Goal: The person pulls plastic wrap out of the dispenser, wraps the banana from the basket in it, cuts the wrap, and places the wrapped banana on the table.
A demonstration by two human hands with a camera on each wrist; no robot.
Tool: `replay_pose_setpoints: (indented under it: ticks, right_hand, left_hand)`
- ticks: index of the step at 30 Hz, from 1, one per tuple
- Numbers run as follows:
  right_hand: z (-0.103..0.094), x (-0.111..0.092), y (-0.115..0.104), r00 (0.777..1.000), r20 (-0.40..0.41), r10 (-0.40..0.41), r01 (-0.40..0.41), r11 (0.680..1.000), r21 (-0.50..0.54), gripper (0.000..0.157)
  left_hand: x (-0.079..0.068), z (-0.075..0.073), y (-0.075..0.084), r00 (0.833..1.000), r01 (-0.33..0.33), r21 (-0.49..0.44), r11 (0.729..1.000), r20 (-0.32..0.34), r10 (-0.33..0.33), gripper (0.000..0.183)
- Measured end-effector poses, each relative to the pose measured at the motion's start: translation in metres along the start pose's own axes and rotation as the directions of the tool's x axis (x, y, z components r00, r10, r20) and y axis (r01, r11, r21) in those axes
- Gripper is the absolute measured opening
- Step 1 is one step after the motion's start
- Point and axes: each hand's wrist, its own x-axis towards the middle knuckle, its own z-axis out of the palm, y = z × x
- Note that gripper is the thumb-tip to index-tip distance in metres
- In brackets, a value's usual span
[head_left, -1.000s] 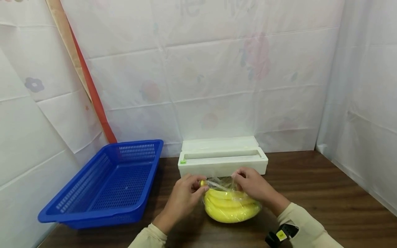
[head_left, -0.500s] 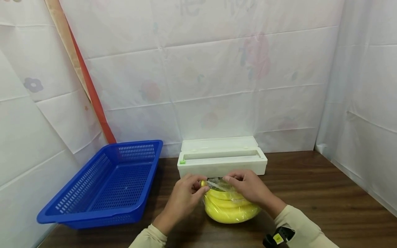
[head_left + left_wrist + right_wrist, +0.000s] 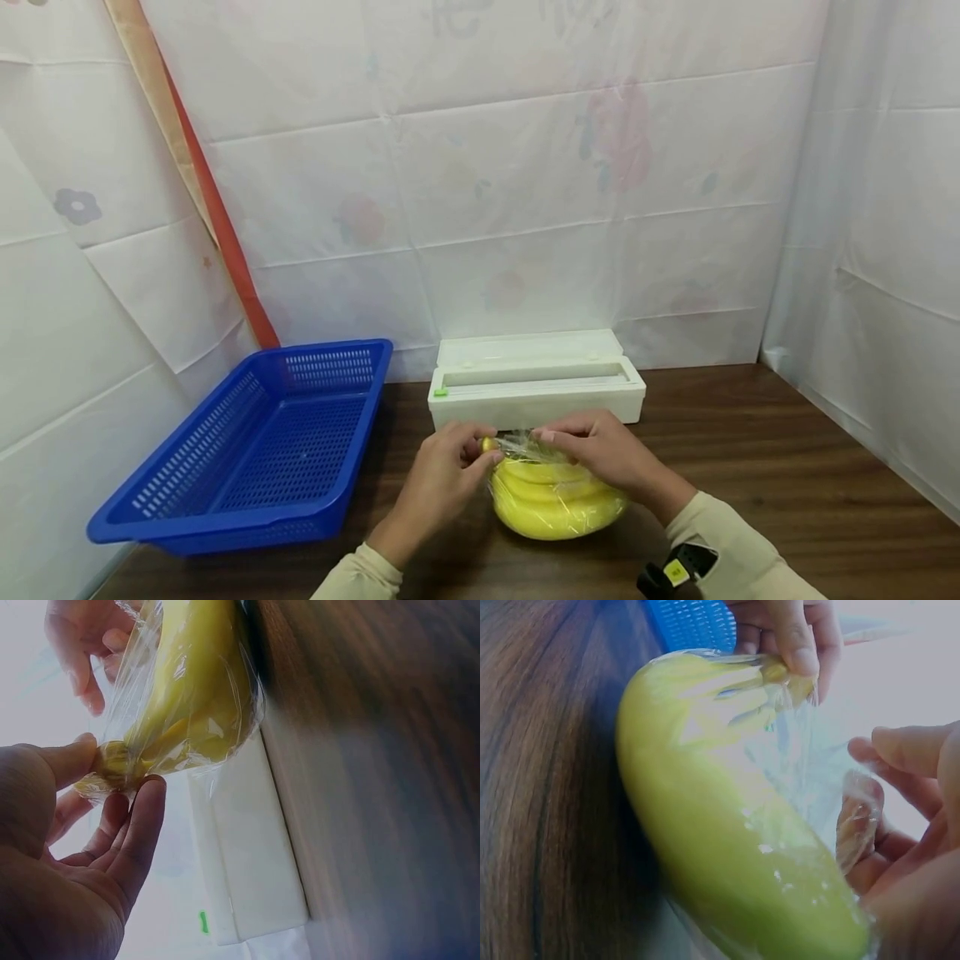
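Observation:
A bunch of yellow bananas [image 3: 557,510], wrapped in clear cling film [image 3: 780,780], sits on the wooden table in front of the person. The left hand [image 3: 442,471] pinches the stem end [image 3: 112,761] through the film, thumb on one side and fingers on the other. Over the far right of the bunch, the right hand [image 3: 609,454] pinches a loose edge of the film between thumb and forefinger. Film also lies across its lower fingers [image 3: 859,817] in the right wrist view. Creased film spans the gap between the two hands.
Just behind the bananas stands a long white cling film box [image 3: 540,410], its lid raised, with a green tab at its left front. A blue plastic basket [image 3: 225,527] is to the left on the table [image 3: 757,467]. White patterned sheets hang around the sides and back.
The right hand has moved left and inward with the film, closer to the stem, then stayed nearly in place. The left hand keeps its pinch on the stem end.

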Motion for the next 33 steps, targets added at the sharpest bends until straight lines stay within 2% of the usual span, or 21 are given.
replay_pose_setpoints:
  ticks: [4, 8, 11, 16, 22, 25, 30, 33]
  right_hand:
    - [0.003, 0.000, 0.002, 0.996, 0.066, -0.054, 0.053, 0.998, 0.015, 0.026]
    - [0.007, -0.001, 0.002, 0.981, 0.141, -0.135, 0.142, 0.989, -0.039, 0.025]
    - [0.009, -0.002, 0.002, 0.971, 0.181, -0.158, 0.174, 0.982, -0.075, 0.025]
    - [0.011, -0.002, 0.003, 0.966, 0.199, -0.166, 0.197, 0.969, -0.147, 0.023]
    - [0.014, -0.003, 0.006, 0.957, 0.209, -0.202, 0.242, 0.952, -0.185, 0.019]
    - [0.015, -0.002, 0.008, 0.940, 0.205, -0.273, 0.317, 0.922, -0.225, 0.019]
    - [0.016, -0.002, 0.010, 0.881, 0.215, -0.421, 0.469, 0.837, -0.282, 0.023]
    - [0.017, -0.001, 0.010, 0.862, 0.210, -0.461, 0.506, 0.808, -0.302, 0.023]
  left_hand:
    - [0.000, 0.000, -0.001, 1.000, 0.016, 0.017, 1.000, 0.004, -0.016, 0.020]
    - [-0.001, 0.000, -0.003, 0.999, 0.035, 0.035, 0.999, 0.011, -0.035, 0.019]
    - [-0.001, 0.000, -0.004, 0.999, 0.037, 0.031, 0.999, 0.023, -0.037, 0.020]
    - [0.000, -0.001, -0.004, 0.999, 0.035, 0.034, 0.999, 0.028, -0.036, 0.021]
    - [0.001, -0.003, -0.004, 0.998, 0.045, 0.035, 0.998, 0.039, -0.047, 0.021]
    - [0.001, -0.004, -0.003, 0.998, 0.045, 0.032, 0.998, 0.040, -0.046, 0.020]
    - [0.002, -0.005, -0.003, 0.998, 0.044, 0.032, 0.999, 0.039, -0.045, 0.020]
    - [0.002, -0.004, -0.003, 0.998, 0.048, 0.031, 0.998, 0.042, -0.050, 0.021]
